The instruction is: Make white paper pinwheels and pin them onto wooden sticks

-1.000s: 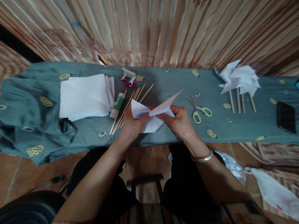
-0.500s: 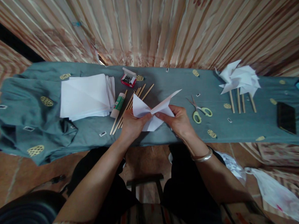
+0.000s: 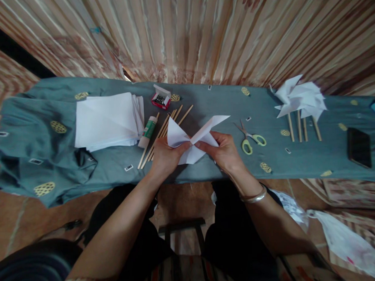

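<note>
Between my two hands is a white paper pinwheel (image 3: 192, 155), its corners folded in toward the centre and one blade sticking up to the right. My left hand (image 3: 167, 156) is closed on its left side, thumb pressed near the middle. From the right, my right hand (image 3: 222, 150) grips it the same way, the thumb tips almost meeting. The fingers under the paper are hidden. Several wooden sticks (image 3: 153, 148) lie just beyond my left hand, beside a glue stick (image 3: 148, 132). Scissors (image 3: 249, 138) with light green handles rest to the right of my right hand.
A stack of white paper (image 3: 107, 121) lies at the left. An open red box of small dark metal pieces (image 3: 161, 98) stands behind the sticks. Finished paper pinwheels on sticks (image 3: 300, 98) lie at the right, near a dark phone (image 3: 359, 147). A patterned cloth (image 3: 204, 90) covers the table.
The upright right blade of the pinwheel has tipped slightly lower and outward to the right. Both hands keep their hold in nearly the same place.
</note>
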A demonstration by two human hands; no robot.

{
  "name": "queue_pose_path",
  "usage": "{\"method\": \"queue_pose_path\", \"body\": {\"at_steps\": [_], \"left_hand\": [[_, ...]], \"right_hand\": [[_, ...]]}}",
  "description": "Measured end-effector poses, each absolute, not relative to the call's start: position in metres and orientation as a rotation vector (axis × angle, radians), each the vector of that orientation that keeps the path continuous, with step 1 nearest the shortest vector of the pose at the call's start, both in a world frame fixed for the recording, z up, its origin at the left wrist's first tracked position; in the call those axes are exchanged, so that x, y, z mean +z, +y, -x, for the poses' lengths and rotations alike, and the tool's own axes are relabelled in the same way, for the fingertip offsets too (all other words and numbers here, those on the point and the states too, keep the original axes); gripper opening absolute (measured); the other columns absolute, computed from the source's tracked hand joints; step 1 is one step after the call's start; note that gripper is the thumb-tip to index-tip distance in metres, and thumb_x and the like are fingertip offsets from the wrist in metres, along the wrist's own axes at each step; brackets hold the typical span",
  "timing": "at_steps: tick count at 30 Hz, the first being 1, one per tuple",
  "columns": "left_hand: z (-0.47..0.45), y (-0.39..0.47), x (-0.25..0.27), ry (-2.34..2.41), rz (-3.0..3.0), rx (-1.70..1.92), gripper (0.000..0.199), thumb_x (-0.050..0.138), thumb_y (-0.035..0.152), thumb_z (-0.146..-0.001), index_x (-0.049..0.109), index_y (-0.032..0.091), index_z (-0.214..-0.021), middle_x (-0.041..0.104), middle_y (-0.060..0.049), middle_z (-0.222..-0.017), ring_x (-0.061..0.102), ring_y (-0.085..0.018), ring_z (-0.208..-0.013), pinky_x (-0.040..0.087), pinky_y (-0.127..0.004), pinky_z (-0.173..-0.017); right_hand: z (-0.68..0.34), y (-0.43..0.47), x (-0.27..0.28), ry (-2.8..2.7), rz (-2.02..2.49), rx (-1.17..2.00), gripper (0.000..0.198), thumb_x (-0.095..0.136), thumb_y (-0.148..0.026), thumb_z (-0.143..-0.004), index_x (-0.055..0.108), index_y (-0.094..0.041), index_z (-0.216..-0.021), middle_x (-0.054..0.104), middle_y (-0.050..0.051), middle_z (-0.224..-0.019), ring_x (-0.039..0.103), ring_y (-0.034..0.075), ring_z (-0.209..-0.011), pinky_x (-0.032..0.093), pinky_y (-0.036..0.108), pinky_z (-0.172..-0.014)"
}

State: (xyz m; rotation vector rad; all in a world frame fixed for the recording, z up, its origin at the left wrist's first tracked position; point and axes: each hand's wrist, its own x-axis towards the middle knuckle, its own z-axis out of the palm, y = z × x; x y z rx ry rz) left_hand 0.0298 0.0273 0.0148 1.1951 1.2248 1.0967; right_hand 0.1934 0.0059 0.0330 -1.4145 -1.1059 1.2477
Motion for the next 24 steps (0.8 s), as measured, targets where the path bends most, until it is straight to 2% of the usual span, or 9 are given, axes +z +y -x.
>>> {"method": "queue_pose_path", "body": {"at_steps": [24], "left_hand": [[-0.0289,0.0258,0.0234,1.247,-1.217,1.039,0.022,0.077,0.033,-0.065,0.076,0.013,-0.076,0.077,-0.007,-0.075,0.071,-0.021,-0.070,0.055,-0.027,-0.063]], "right_hand": [[-0.1872,0.0066,0.0341,-1.001,1.383,1.306,0.023,0.085,-0.034,-0.056,0.076,-0.020,-0.072,0.067,-0.002,-0.066,0.052,0.012,-0.058,0.043,0.026,-0.055]]}}
